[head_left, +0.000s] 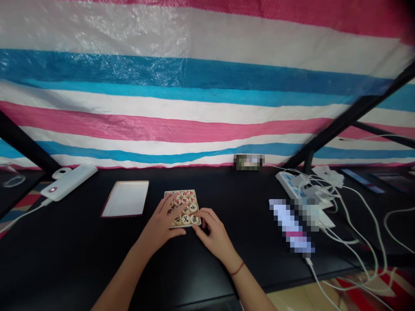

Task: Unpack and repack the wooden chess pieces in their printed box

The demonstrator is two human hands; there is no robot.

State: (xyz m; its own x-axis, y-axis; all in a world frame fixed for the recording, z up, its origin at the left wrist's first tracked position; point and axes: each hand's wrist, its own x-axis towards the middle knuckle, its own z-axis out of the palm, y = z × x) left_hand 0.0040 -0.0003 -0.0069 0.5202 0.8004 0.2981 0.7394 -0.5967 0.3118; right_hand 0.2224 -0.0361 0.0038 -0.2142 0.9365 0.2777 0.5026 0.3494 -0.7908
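Note:
A shallow white box point(198, 221) of round Chinese chess pieces point(185, 219) lies on the black table in front of me. Red characters mark the pieces in its far rows, black ones those nearer. My left hand point(164, 220) is open, its fingers stretched over the left part of the pieces and its thumb pointing right by the near edge. Some pieces are hidden under it. At the near right corner, my right hand point(212, 231) has its thumb and curled fingers around the box's edge. To the left rests the box's lid point(126, 198), white inside, with a dark red rim.
A white power bank point(69, 182) with a cable lies at the left. On the right are a power strip point(288, 183), tangled white cables point(353, 216) and a blurred-out phone-like object point(292, 226). Another blurred object point(249, 162) stands against the striped sheet point(194, 112) behind.

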